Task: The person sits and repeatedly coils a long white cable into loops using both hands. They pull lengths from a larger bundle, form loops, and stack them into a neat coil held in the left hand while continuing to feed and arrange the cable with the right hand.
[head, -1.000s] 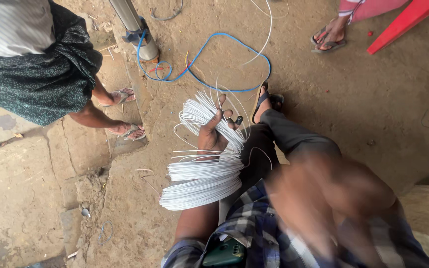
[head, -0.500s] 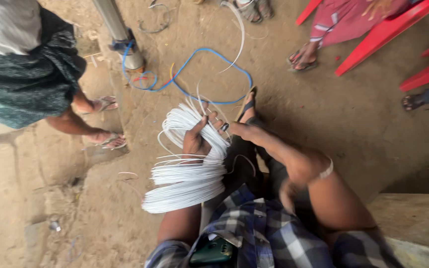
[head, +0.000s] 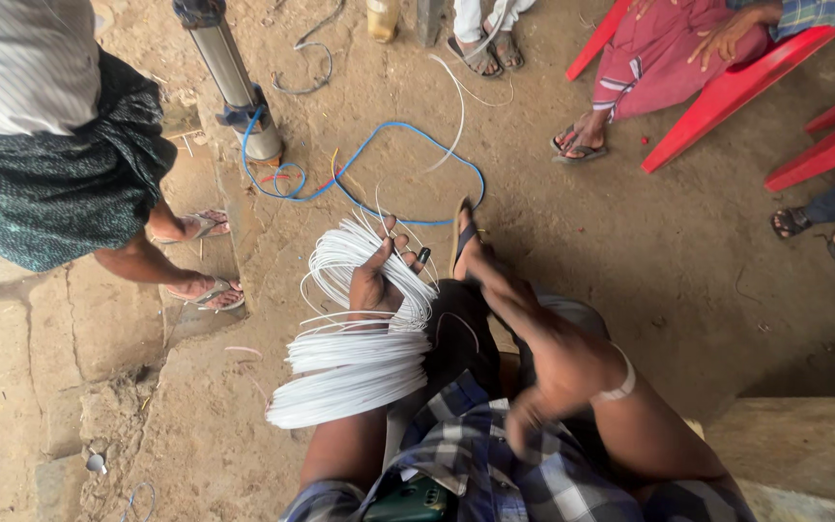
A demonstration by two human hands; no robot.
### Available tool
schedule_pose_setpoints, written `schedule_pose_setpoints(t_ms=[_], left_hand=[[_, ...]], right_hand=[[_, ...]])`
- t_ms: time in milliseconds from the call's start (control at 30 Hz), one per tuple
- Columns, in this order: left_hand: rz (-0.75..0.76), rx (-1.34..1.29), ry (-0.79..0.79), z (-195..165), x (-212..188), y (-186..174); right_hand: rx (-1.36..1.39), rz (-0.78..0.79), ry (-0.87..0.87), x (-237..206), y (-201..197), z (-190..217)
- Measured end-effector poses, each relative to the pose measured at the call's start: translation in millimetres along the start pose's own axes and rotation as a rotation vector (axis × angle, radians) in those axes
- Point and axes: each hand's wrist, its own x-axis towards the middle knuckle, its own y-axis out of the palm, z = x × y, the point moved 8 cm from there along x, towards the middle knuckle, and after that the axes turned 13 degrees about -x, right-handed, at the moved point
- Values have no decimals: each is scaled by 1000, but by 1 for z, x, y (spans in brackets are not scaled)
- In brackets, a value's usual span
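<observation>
Left hand [head: 376, 280] fingers clenched around thick coil of white wire [head: 355, 362]; right hand [head: 526, 418] blurry, can't tell grip. Blue cable [head: 379, 145] on dirt floor at 12 o'clock.

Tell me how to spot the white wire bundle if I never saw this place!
Start at the red plastic chairs on the dirt floor, then look across to the kneeling person in the checked shirt. Their left hand grips the white wire coil, a thick hoop of many thin loops. The blue cable nearby is one loose strand on the ground.

Soft daylight, mild motion blur, wide-angle distortion
</observation>
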Motion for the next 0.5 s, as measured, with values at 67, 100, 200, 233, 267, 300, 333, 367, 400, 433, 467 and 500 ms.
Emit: schedule_pose_setpoints(t_ms=[67, 100, 200, 233, 267, 300, 333, 367, 400, 433, 467, 500], left_hand=[[-79, -24, -10, -1, 1, 0], [-96, -26, -4, -2, 1, 2], [-118, -4, 35, -3, 5, 7], [-109, 26, 67, -5, 8, 8], [-98, 60, 101, -9, 13, 10], [-69, 19, 79, -10, 18, 12], [-44, -23, 58, -10, 23, 14], [-29, -67, 37, -10, 24, 13], [-53, -70, 41, -12, 25, 8], [-74, -71, 45, -14, 29, 4], [-88, -70, 49, -17, 33, 0], [-88, -48, 66, -20, 36, -3]], right_hand=[[184, -27, -40, 1, -16, 10], [281, -40, -57, 1, -21, 11], [24, -20, 48, 4, -8, -32], [41, -18, 186, 2, 8, -61], [59, -19, 321, -1, 29, -92], [199, -66, 398, -8, 50, -117], [342, -109, 475, -18, 74, -140], [465, -141, 577, -33, 98, -163], [591, -170, 684, -51, 121, -183], [715, -199, 790, -69, 143, -200], [763, -217, 837, -83, 162, -212], [808, -235, 887, -97, 177, -221]])
